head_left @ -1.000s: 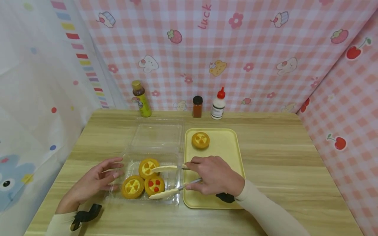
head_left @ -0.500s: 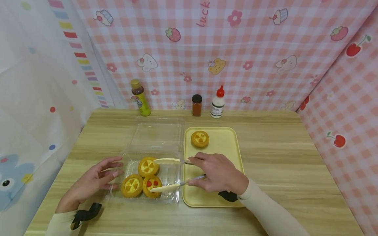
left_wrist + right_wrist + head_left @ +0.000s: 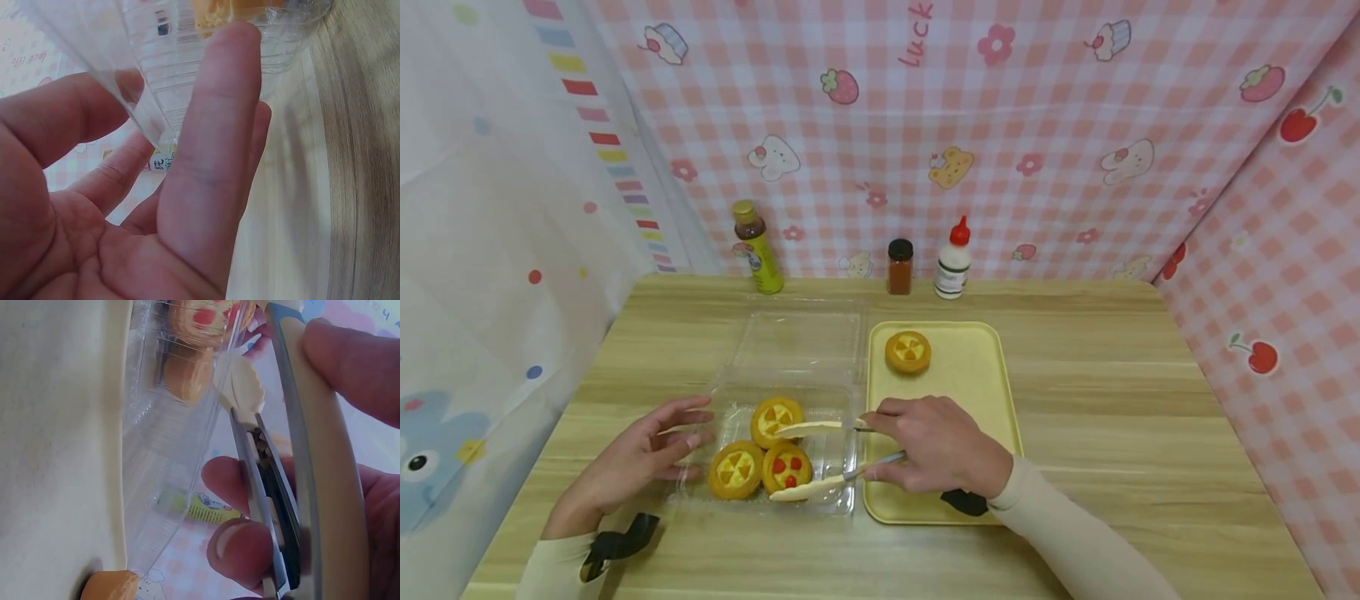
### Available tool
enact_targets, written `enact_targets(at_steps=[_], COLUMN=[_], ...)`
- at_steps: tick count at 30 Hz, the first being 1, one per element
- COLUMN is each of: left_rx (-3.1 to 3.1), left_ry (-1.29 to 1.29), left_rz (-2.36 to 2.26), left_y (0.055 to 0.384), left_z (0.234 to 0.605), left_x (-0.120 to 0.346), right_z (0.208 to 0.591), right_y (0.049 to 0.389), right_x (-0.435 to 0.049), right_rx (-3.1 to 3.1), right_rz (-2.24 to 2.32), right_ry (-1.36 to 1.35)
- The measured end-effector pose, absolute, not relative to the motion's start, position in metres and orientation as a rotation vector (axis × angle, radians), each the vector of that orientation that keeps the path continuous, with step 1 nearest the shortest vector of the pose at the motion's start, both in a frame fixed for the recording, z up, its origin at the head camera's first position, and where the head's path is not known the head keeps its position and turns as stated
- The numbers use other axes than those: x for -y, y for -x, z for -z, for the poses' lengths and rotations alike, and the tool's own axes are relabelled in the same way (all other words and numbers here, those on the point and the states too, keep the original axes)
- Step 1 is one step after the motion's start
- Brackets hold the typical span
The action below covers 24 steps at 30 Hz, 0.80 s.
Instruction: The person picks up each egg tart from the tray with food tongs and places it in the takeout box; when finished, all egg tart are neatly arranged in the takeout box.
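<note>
My right hand (image 3: 936, 446) holds tongs (image 3: 325, 456) with cream-coloured tips, spread apart over the clear plastic clamshell box (image 3: 838, 450). The lower tip lies along the near edge of a tart with red pieces (image 3: 787, 467); the upper tip overlaps a tart with orange wedges (image 3: 775, 422). A second orange-wedge tart (image 3: 734, 471) sits at the box's left. My left hand (image 3: 640, 454) rests at the box's left side, fingers loosely extended around its wall, as the left wrist view shows close up. Another orange-wedge tart (image 3: 907, 352) lies on a yellow tray (image 3: 977, 358).
The box's lid (image 3: 801, 342) lies folded back, away from me. Along the table's (image 3: 1097, 400) far edge stand a yellow-green bottle (image 3: 760, 258), a small black-capped jar (image 3: 900, 268) and a white bottle with a red tip (image 3: 952, 265). Checked cloth hangs behind.
The tongs first shift right and away from me, then come back left and down around the red-topped tart. That tart has moved slightly left. My left hand stays in place.
</note>
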<state>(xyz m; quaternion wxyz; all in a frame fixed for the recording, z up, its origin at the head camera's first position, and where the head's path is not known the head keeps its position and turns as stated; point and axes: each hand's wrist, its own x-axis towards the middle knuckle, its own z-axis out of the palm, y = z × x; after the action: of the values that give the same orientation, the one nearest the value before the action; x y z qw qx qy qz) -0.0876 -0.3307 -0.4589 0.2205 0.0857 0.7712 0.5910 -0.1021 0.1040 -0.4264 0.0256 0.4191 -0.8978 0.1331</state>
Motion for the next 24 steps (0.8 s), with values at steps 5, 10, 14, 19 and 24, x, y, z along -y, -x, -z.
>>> enact_targets(at_steps=[5, 10, 14, 19, 24], left_rx=[-2.123, -2.140, -2.154, -2.172, -2.184], left_ry=[-0.242, -0.232, -0.231, -0.244, -0.237], left_rz=[-1.639, -1.616, -1.599, -1.586, -1.578], left_y=[0.088, 0.088, 0.088, 0.087, 0.086], left_z=[0.458, 0.458, 0.457, 0.456, 0.456], left_x=[0.330, 0.331, 0.331, 0.330, 0.330], right_z=[0.424, 0.420, 0.417, 0.416, 0.416], right_y=[0.102, 0.102, 0.102, 0.101, 0.102], right_x=[-0.097, -0.089, -0.083, -0.082, -0.090], right_rx=[2.789, 2.792, 2.796, 2.813, 2.829], right_rz=[-0.355, -0.267, -0.218, -0.216, -0.279], right_ry=[-1.334, -1.356, -1.372, -1.353, -1.296])
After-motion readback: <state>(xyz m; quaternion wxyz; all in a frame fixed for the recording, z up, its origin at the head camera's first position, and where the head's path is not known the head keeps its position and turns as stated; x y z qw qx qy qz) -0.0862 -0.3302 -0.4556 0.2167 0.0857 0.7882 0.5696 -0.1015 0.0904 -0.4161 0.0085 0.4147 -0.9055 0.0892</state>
